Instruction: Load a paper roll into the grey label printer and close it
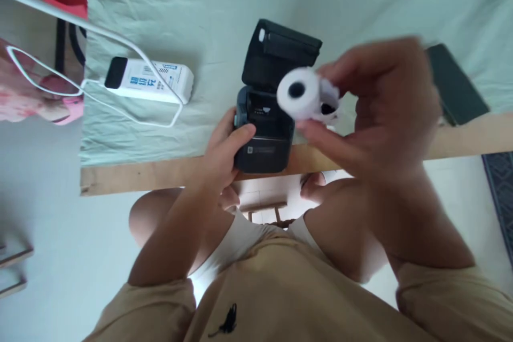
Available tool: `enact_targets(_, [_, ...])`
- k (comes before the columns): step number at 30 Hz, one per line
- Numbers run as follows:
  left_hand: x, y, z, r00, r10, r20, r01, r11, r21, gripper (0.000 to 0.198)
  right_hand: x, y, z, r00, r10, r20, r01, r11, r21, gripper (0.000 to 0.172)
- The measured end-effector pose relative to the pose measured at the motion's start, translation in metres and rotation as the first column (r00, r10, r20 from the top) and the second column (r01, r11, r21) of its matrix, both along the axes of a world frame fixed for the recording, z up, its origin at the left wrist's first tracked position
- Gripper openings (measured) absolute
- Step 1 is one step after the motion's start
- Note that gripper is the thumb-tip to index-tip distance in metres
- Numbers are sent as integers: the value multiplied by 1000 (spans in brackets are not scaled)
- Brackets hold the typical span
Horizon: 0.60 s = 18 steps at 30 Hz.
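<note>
A small dark label printer [266, 155] sits at the table's front edge with its lid [262, 64] flipped up, showing the hollow inside. My left hand [224, 149] grips the printer's left side, thumb on top near the opening. Just above and right of the printer, my right hand [385, 112] pinches a white paper roll [292, 104] between thumb and fingers. The roll's round end with a dark core hole faces the printer. A loose curl of its strip shows by my fingers. Motion blurs my right hand slightly.
A white power bank [156, 83] with a white cable [132, 45] lies on the green cloth [192, 0] to the left. Behind my right hand lies a dark flat phone-like object [460, 85]. The table's wooden edge [140, 173] runs in front of my knees. Part of another person [36, 85] shows at far left.
</note>
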<state>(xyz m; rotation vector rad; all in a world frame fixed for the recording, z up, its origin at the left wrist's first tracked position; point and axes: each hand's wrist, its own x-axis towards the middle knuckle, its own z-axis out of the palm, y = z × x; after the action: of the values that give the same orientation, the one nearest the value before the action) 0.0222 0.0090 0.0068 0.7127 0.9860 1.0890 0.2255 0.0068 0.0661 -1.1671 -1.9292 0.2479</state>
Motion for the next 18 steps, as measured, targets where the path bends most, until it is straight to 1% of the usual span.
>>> enact_targets(2, [-2, -2, 5, 999, -23, 22, 24, 999, -31, 34, -12, -1, -4, 995, 28, 95, -32, 999, 35, 23])
enact_targets(3, [-4, -3, 7, 999, -44, 21, 45, 997, -62, 36, -15, 0, -7, 989, 38, 139, -46, 998, 51, 23])
enact_targets(6, [-10, -5, 6, 997, -72, 35, 75, 993, -90, 38, -19, 6, -18, 972, 27, 232, -46, 996, 76, 20])
enact_targets(8, [-14, -6, 0, 994, -88, 57, 92, 994, -63, 36, -21, 9, -25, 970, 12, 242, -31, 997, 77, 18])
enact_targets(10, [-19, -8, -5, 993, -101, 64, 103, 995, -16, 35, -23, 11, -31, 971, 6, 239, -25, 997, 76, 19])
enact_targets(13, [-22, -10, -8, 994, -106, 12, 105, 994, 36, 36, -24, 9, -33, 975, -14, 221, -20, 988, 152, 20])
enact_targets(15, [-21, -11, -7, 995, -102, -14, 102, 994, 43, 37, -20, 7, -31, 975, 11, 222, -61, 975, 216, 13])
enact_targets(17, [-20, -10, -7, 994, -107, -3, 107, 993, 50, 37, -15, 4, -29, 964, 74, 257, -134, 966, 221, 6])
enact_targets(18, [-20, -10, -8, 993, -115, 16, 113, 991, 69, 38, -14, 3, -29, 955, 107, 278, -169, 963, 211, 6])
